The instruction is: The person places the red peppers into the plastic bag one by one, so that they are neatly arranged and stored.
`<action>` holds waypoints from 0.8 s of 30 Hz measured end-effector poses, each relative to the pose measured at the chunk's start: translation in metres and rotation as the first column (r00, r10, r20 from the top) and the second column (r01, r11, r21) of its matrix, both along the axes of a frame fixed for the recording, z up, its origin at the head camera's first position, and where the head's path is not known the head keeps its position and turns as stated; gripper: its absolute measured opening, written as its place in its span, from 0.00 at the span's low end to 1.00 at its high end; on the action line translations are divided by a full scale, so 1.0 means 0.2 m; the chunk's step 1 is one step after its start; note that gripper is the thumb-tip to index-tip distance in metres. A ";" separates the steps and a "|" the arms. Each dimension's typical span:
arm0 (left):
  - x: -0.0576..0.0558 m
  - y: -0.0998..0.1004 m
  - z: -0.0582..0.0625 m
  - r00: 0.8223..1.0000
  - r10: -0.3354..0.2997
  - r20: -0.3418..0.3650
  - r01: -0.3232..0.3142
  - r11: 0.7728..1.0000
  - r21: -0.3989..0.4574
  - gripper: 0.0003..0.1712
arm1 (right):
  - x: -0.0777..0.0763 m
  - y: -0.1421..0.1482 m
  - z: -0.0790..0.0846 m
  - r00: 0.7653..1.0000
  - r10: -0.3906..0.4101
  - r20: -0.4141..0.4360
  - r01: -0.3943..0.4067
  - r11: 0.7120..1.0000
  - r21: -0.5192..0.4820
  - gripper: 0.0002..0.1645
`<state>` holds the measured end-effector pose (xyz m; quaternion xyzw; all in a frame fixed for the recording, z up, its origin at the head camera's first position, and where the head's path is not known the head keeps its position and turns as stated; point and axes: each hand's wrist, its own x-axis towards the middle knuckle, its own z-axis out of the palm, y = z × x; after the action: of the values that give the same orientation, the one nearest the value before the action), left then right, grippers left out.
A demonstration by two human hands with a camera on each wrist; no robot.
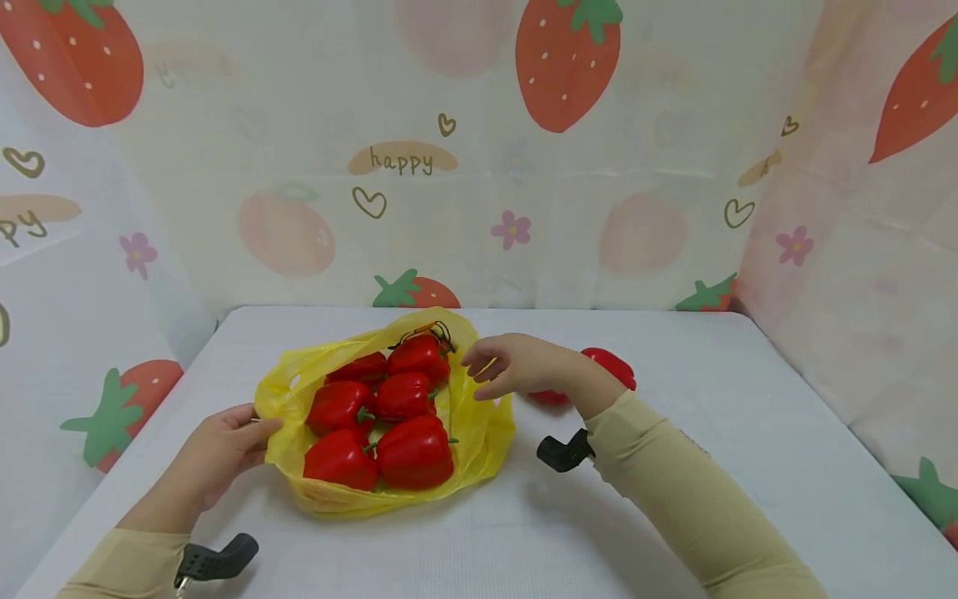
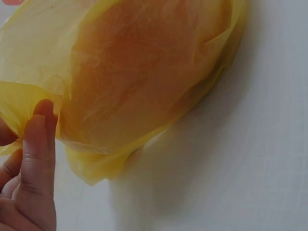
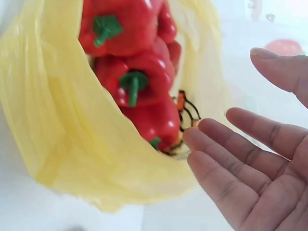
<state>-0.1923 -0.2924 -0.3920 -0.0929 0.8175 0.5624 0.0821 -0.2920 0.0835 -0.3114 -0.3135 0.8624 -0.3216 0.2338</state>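
Note:
A yellow plastic bag (image 1: pixel 479 453) lies with its mouth facing up on the white table, several red bell peppers (image 1: pixel 415 452) inside it. My left hand (image 1: pixel 228 449) pinches the bag's left edge between thumb and fingers; in the left wrist view the thin plastic (image 2: pixel 29 103) is gathered at the fingertips. At the bag's right rim hovers my right hand (image 1: pixel 516 366), fingers spread and holding nothing. The right wrist view shows its palm and relaxed fingers (image 3: pixel 231 187) beside the bag's opening. Near the peppers' far end in the bag is a black-and-orange printed design (image 3: pixel 185 113).
Behind the right hand and wrist, more red pepper (image 1: pixel 612 366) shows on the table (image 1: pixel 718 466), partly hidden by the arm. A strawberry-print curtain (image 1: pixel 479 241) stands along the back and both sides. A black wrist mount (image 1: pixel 565 452) juts out below the right wrist.

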 end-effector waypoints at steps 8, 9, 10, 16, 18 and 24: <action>0.00 0.00 0.00 1.000 0.004 0.008 -0.003 1.000 -0.007 0.40 | -0.04 0.17 0.02 0.998 -0.063 -0.025 0.061 0.997 -0.051 0.27; 0.00 0.00 0.00 1.000 0.004 0.006 -0.004 1.000 -0.010 0.40 | -0.05 0.20 0.02 0.997 -0.077 -0.028 0.076 0.996 -0.050 0.27; 0.00 0.00 0.00 1.000 0.004 0.004 -0.004 1.000 -0.012 0.40 | -0.05 0.22 0.03 0.995 -0.094 -0.025 0.092 0.994 -0.054 0.26; 0.00 0.00 -0.01 1.000 0.002 0.002 -0.002 1.000 -0.011 0.40 | -0.07 0.38 0.04 0.980 -0.199 0.000 0.198 0.979 -0.048 0.27; 0.00 0.00 -0.01 1.000 0.003 0.007 -0.003 1.000 -0.010 0.40 | -0.08 0.43 0.03 0.973 -0.229 -0.019 0.228 0.973 -0.030 0.28; 0.00 0.01 0.00 1.000 0.006 0.014 -0.006 1.000 -0.013 0.40 | -0.11 0.56 0.00 0.959 -0.273 -0.071 0.273 0.962 -0.012 0.28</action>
<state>-0.1918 -0.2911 -0.3925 -0.1001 0.8203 0.5565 0.0856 -0.3139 0.1946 -0.3122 -0.2031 0.9049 -0.3401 0.1559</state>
